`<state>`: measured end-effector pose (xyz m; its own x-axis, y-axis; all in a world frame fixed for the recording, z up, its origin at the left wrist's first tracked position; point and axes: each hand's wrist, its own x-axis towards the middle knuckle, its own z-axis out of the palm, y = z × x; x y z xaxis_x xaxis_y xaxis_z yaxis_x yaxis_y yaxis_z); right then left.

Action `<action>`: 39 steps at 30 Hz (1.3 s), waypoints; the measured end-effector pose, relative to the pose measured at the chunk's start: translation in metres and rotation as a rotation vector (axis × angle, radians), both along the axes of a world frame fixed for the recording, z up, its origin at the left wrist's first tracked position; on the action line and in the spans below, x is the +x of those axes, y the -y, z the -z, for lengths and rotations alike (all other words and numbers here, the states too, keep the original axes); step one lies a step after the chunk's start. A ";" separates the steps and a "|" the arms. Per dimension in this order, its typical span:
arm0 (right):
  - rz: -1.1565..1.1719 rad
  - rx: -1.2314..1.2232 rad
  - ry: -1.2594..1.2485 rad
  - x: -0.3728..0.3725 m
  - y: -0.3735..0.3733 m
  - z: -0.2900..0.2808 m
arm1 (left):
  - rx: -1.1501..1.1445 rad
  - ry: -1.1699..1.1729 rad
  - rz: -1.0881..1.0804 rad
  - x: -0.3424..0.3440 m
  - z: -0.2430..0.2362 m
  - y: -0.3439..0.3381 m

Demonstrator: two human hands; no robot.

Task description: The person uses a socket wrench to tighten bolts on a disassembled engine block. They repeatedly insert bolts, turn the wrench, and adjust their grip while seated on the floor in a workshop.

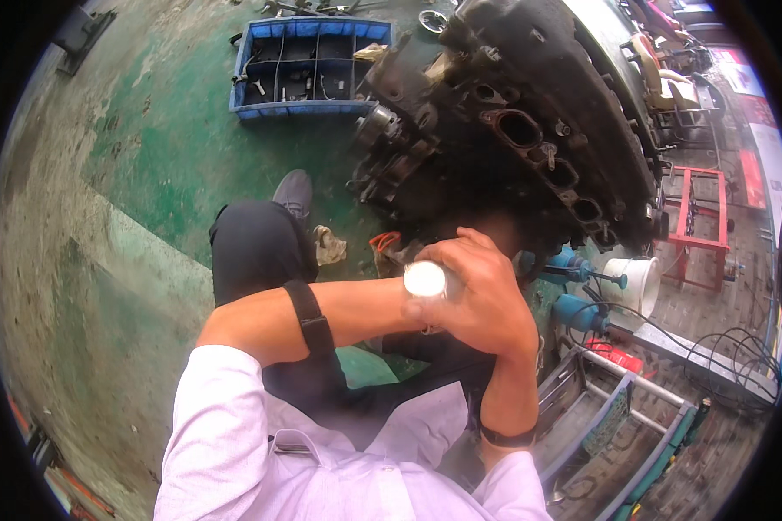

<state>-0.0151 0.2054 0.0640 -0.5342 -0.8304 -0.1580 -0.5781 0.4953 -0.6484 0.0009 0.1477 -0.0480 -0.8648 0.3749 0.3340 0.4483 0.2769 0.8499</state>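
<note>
My left forearm reaches across in front of my body to the right. At its wrist sits a round, glaring white disc, which looks like a wristwatch (426,280) with a metal band just below it. My right hand (487,291) closes over that wrist, thumb on the near side of the watch and fingers curled past its far side. It covers my left hand, whose fingers I cannot make out. Beyond both hands stands a large, dark, greasy engine (573,104) with oval ports facing me.
A blue divided crate (243,65) with small parts lies on the floor, far left of the engine. Rags (328,246) lie by my shoe (294,193). To the right are a white bucket (632,286), blue power tools (579,313), cables, a metal frame (660,391) and a red stand (699,239).
</note>
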 end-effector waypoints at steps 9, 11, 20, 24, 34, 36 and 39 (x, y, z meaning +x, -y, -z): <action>-0.036 -0.132 -0.221 0.025 -0.010 -0.002 | -0.195 0.044 0.070 0.002 -0.020 0.013; -0.018 -0.130 -0.210 0.031 -0.010 -0.001 | -0.255 0.056 0.084 0.000 -0.025 0.016; 0.600 -0.457 -0.101 0.038 -0.070 0.012 | -0.348 0.230 -0.010 -0.024 -0.043 0.026; 0.849 -0.639 0.155 0.023 -0.101 0.037 | -0.108 0.129 -0.032 -0.031 -0.052 0.038; 0.662 -0.767 0.751 0.015 -0.102 0.054 | 0.038 0.313 0.084 -0.034 -0.069 0.052; 0.664 -0.757 0.745 0.012 -0.098 0.052 | 0.039 0.328 0.102 -0.035 -0.069 0.054; 0.706 -0.771 0.661 0.005 -0.092 0.047 | 0.116 0.314 0.003 -0.038 -0.070 0.054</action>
